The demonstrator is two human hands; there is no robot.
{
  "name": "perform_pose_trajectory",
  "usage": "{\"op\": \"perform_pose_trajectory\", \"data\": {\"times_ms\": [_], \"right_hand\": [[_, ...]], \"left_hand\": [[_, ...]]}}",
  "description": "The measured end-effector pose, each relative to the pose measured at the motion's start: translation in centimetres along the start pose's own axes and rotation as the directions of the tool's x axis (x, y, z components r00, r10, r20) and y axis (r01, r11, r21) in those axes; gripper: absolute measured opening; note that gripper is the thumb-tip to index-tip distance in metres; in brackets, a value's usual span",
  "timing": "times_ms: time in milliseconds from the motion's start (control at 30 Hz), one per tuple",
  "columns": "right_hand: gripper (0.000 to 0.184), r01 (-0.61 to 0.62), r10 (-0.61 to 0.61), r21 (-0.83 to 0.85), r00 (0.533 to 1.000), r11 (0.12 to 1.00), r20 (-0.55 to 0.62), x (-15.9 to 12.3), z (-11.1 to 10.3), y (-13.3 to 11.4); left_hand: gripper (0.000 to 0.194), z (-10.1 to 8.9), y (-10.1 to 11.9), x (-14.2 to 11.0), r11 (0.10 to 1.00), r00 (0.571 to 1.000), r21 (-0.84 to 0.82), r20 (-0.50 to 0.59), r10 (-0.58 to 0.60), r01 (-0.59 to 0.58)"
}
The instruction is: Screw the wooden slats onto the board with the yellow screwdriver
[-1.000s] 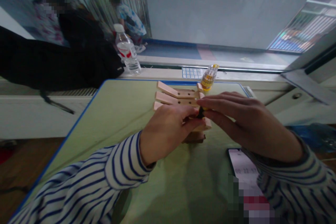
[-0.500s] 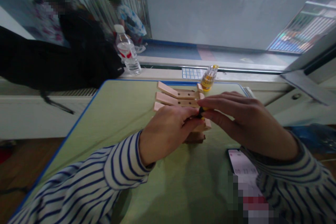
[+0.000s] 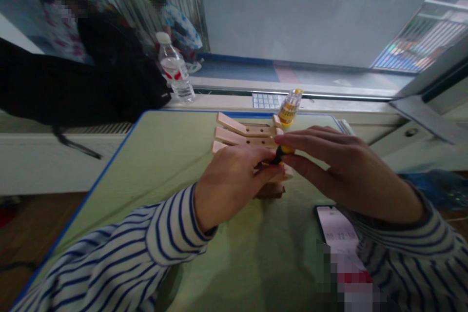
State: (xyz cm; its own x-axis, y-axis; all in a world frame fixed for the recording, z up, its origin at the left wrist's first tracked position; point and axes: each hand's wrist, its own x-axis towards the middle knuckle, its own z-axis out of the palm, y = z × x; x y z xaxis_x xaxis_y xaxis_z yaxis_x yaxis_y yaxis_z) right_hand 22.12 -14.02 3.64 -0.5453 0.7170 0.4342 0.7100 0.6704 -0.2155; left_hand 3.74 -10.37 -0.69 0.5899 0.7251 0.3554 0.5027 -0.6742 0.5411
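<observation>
Above the wooden piece (image 3: 261, 130), my right hand (image 3: 340, 165) pinches the yellow end of a small black-and-yellow screwdriver (image 3: 287, 149) between thumb and fingers. My left hand (image 3: 230, 180) is closed too, its thumb and forefinger around the black lower part, and the tip is hidden. Pale wooden slats with dark screw holes make up the piece, angled out to the left. A darker wooden block (image 3: 269, 190) shows below the left fingers. Both hands cover much of the nearer slats.
A phone (image 3: 334, 226) lies by my right forearm on the green table (image 3: 226, 273). Behind the slats stands a clear, yellow-marked container (image 3: 290, 108). On the sill are a water bottle (image 3: 176, 70) and a black bag (image 3: 73, 87). Two people are beyond the glass.
My right fingers have shifted slightly, and more of the screwdriver's yellow end shows between them. The left hand keeps its place. The whole view has drifted a little.
</observation>
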Motion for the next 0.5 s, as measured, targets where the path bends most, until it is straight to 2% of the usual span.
{"op": "perform_pose_trajectory", "data": {"times_ms": [200,500], "right_hand": [[0.032,0.023,-0.022,0.009,1.0,1.0,-0.005,-0.01,0.0,-0.13],[0.029,0.014,-0.014,0.01,1.0,1.0,-0.004,-0.1,0.04,0.17]], "left_hand": [[0.021,-0.01,-0.1,-0.03,0.999,1.0,0.052,-0.02,0.006,-0.005],[0.025,0.1,-0.22,0.03,0.998,1.0,0.068,0.024,-0.008,0.007]]}}
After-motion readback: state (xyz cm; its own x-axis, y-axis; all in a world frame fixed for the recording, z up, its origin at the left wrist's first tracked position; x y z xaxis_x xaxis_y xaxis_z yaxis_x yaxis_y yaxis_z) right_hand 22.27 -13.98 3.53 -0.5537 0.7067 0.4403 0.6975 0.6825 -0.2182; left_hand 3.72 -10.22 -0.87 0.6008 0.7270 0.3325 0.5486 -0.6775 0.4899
